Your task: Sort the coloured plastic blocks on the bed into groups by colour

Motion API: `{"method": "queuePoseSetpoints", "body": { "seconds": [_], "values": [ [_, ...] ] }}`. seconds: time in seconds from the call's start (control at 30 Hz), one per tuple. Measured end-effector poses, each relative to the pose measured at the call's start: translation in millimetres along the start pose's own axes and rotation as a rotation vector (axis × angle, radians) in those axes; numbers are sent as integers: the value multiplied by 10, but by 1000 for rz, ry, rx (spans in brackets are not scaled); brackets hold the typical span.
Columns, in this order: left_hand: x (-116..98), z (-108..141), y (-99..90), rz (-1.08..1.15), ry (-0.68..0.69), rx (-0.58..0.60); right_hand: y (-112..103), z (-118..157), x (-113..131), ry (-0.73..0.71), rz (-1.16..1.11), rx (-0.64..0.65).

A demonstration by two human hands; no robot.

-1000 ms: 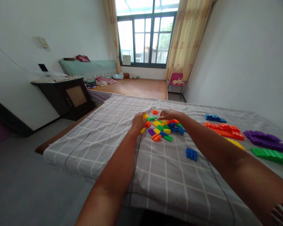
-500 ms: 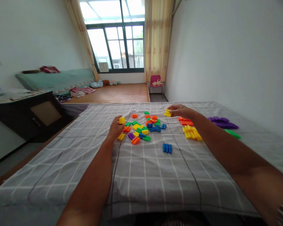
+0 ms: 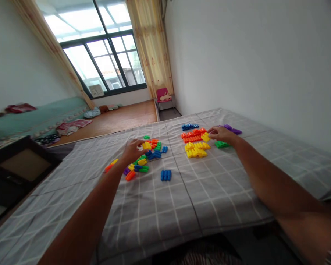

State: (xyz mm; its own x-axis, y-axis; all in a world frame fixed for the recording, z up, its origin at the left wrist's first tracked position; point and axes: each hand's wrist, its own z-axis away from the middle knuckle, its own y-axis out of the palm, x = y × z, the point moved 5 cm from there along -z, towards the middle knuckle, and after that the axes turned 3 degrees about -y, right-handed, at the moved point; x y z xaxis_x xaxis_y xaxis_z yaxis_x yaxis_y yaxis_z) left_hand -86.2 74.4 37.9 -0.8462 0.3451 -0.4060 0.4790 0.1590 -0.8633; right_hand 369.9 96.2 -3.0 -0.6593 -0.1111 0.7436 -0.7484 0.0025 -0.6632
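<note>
The right hand (image 3: 221, 134) pinches 1 bumpy yellow plastic block (image 3: 205, 137) by its end (likely for grip); the left hand (image 3: 131, 151) pinches another block (image 3: 146, 145).

A grey checked cloth (image 3: 215, 198), lightly creased, covers the surface across the lower frame. Left of centre lies a mixed pile (image 3: 154, 155), partly hidden. Below centre: blue trio (image 3: 166, 175). Right of centre, top to bottom: blue row (image 3: 190, 127), orange rows (image 3: 191, 138), yellow rows (image 3: 195, 151). Farther right: green group (image 3: 222, 144), purple group (image 3: 232, 129).
</note>
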Motion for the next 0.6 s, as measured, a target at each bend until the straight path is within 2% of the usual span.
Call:
{"method": "queuePoseSetpoints", "body": {
  "seconds": [0.07, 0.13, 0.27, 0.4, 0.6],
  "values": [
    [-423, -101, 184, -1, 96, 35, 20, 35, -10, -48, 129, 31],
    [-808, -162, 392, 0, 177, 76, 28, 86, -17, -82, 221, 119],
    [-1379, -209, 782, 32, 306, 180, 17, 217, -32, -87, 309, 266],
    [-1629, -288, 1014, 36, 339, 202, 102, 318, 24, -20, 369, 334],
    [-1686, -503, 1196, -26, 325, 193, 186, 355, 157, 8, 429, 289]
  ]
}}
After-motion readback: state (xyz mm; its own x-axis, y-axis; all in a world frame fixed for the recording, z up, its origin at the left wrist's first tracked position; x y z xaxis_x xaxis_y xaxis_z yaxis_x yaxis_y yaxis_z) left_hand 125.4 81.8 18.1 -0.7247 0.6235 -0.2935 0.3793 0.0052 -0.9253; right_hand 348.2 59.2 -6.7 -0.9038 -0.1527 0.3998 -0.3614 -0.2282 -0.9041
